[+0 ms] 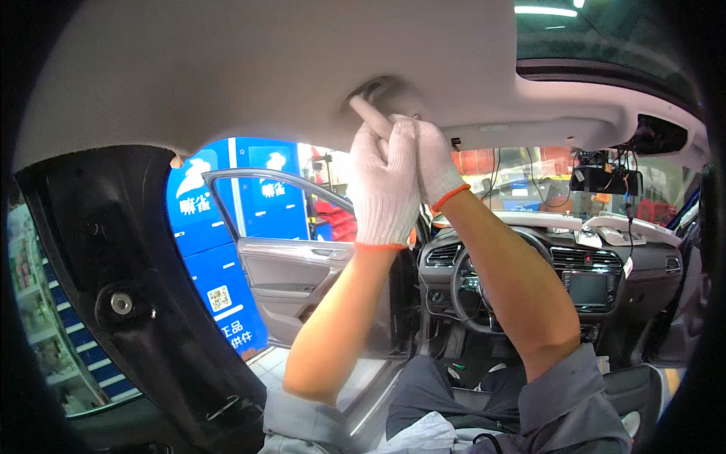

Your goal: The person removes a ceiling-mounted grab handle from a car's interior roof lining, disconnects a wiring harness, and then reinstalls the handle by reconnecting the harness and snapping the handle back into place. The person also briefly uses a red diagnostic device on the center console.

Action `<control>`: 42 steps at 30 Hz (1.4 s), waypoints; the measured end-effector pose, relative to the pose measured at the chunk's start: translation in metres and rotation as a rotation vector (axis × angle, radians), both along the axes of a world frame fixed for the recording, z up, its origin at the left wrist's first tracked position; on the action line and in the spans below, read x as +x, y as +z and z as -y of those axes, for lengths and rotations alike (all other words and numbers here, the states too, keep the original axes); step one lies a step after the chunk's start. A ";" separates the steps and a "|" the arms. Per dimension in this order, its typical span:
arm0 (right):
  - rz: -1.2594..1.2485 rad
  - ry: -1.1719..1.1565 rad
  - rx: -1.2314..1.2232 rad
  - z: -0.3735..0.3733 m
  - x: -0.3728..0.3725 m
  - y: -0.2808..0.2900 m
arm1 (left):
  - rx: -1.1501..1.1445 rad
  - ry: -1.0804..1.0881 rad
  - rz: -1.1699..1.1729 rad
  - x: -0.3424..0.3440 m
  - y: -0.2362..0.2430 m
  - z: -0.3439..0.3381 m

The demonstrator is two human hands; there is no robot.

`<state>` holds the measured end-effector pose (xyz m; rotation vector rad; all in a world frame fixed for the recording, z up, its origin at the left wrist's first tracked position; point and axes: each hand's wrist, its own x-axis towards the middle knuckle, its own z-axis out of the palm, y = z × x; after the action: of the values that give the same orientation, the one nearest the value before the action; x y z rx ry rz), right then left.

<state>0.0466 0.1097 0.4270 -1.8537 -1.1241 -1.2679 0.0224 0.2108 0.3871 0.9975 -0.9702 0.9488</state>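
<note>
Overhead, a light grey grab handle (370,115) slants out from a dark recess (376,88) in the car's headliner. My left hand (387,178), in a white knit glove with an orange cuff, is closed around the handle's near end. Close against it is my right hand (436,159), gloved the same way, with its fingers curled at that same end of the handle. The left glove partly covers those fingers, so what they pinch cannot be made out. Both forearms reach up, their grey sleeves rolled to the elbows.
A bare black pillar (110,280) with a round bolt rises at the left. Beyond it are an opened car door (291,276) and blue cabinets (200,250). Ahead are the steering wheel (473,284), a dashboard with a screen (591,289), and hanging wires by the mirror area. A sunroof opening (597,38) lies upper right.
</note>
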 end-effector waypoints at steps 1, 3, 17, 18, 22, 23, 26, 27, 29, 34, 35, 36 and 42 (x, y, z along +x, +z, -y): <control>-0.359 0.450 0.247 0.001 -0.005 -0.001 | 0.015 -0.053 0.018 0.002 -0.003 -0.001; -0.563 0.549 0.411 -0.002 -0.015 -0.003 | 0.062 -0.145 0.032 0.006 -0.013 -0.008; 0.086 -0.939 -0.117 0.018 -0.077 0.026 | 0.381 -0.097 -0.277 0.062 -0.222 0.037; 0.188 -1.080 -0.139 0.020 -0.080 0.024 | 0.396 -0.159 -0.365 0.064 -0.237 0.044; 0.493 -1.559 -0.447 0.028 -0.083 0.018 | 0.501 -0.259 -0.510 0.065 -0.288 0.068; 0.320 -1.549 -0.293 0.030 -0.082 0.020 | 0.568 -0.120 -0.314 0.066 -0.300 0.069; 0.470 -1.626 -0.295 0.035 -0.073 0.027 | 0.780 0.021 -0.026 0.071 -0.324 0.074; 0.533 -1.599 -0.325 0.037 -0.071 0.028 | 0.876 0.067 0.049 0.072 -0.329 0.074; 0.566 -1.644 -0.317 0.041 -0.069 0.028 | 0.890 -0.014 0.003 0.074 -0.335 0.076; 0.569 -1.220 -0.173 0.046 -0.069 0.008 | 0.847 -0.067 -0.043 0.077 -0.347 0.078; 0.595 -1.138 -0.143 0.044 -0.069 0.006 | 0.832 -0.098 -0.081 0.077 -0.349 0.079; 0.481 -1.091 -0.061 0.042 -0.069 0.004 | 0.828 -0.117 -0.102 0.077 -0.351 0.079; -0.004 -1.250 0.124 0.014 -0.068 0.019 | 0.801 -0.171 -0.125 0.068 -0.349 0.083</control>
<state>-0.0213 0.0953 0.4461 -2.4935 0.2954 -1.8490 0.0906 0.1280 0.0384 1.5814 -1.3387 0.3273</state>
